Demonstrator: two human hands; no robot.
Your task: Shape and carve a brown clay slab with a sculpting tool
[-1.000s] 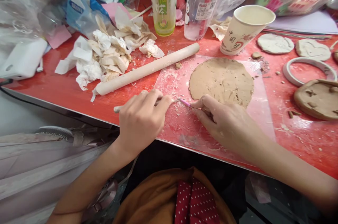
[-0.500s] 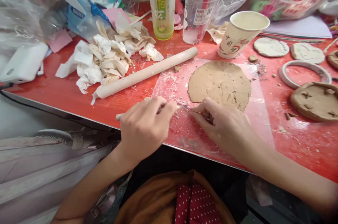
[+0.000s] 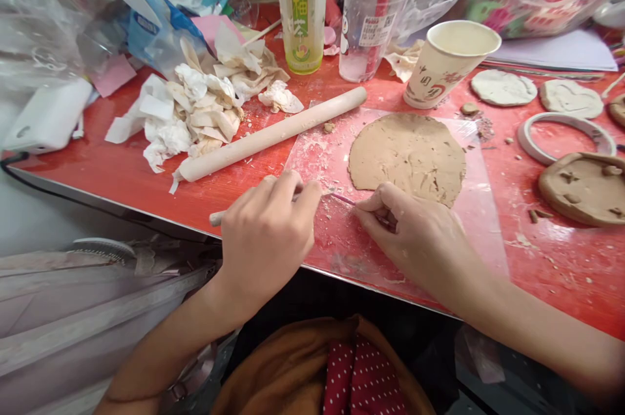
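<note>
My left hand (image 3: 268, 223) is closed around a pale rod-like tool (image 3: 216, 218), whose blunt end sticks out on the left; the fingers hide most of it. My right hand (image 3: 410, 226) pinches a thin purple stick (image 3: 344, 198) between thumb and fingers. The stick reaches across the gap toward my left fingertips; whether it touches the tool there I cannot tell. Just beyond my right hand lies a flat, roughly round sheet of brown clay (image 3: 407, 154) on a clear plastic sheet (image 3: 483, 206). Its near edge is partly hidden by that hand.
A rolling pin (image 3: 273, 135) lies slantwise beside crumpled tissues (image 3: 195, 109). A paper cup (image 3: 446, 66), a plastic cup (image 3: 361, 24) and a bottle (image 3: 300, 17) stand behind. At right are a tape roll (image 3: 525, 141), a brown clay piece (image 3: 586, 190) and pale clay discs (image 3: 502, 87).
My hands have drawn slightly apart, and more of the purple stick shows between them. The pale tool's end sits a little further left. The clay sheet has not changed.
</note>
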